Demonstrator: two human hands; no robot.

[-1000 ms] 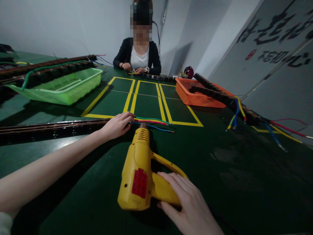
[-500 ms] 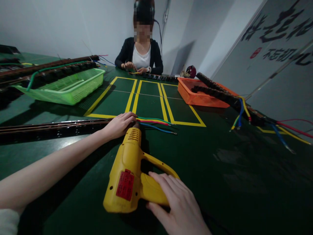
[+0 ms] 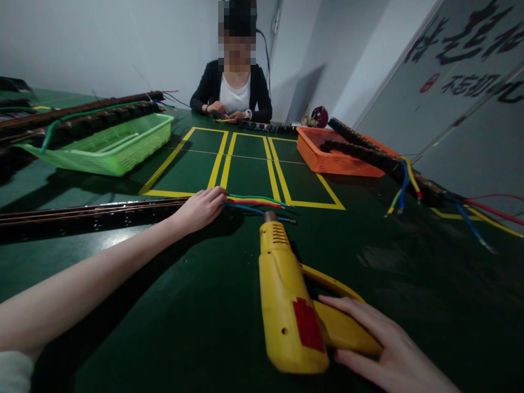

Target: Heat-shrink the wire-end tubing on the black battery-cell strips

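Green tabletop (image 3: 417,327) runs from the heat gun (image 3: 282,295) to the right frame edge; orange basket (image 3: 313,155) upper right, green basket (image 3: 123,155) upper left bound it. Heat gun lower centre: yellow, red label (image 3: 308,325), nozzle (image 3: 270,216) at blue wire (image 3: 245,208). Right hand (image 3: 387,335) wraps its handle (image 3: 344,327); left hand (image 3: 202,209) clamps coloured wires (image 3: 257,202) mid-frame.

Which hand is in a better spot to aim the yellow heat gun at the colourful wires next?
Probably the right hand: it grips the heat gun by its handle, with the nozzle near the blue wire. The left hand is over the wires.
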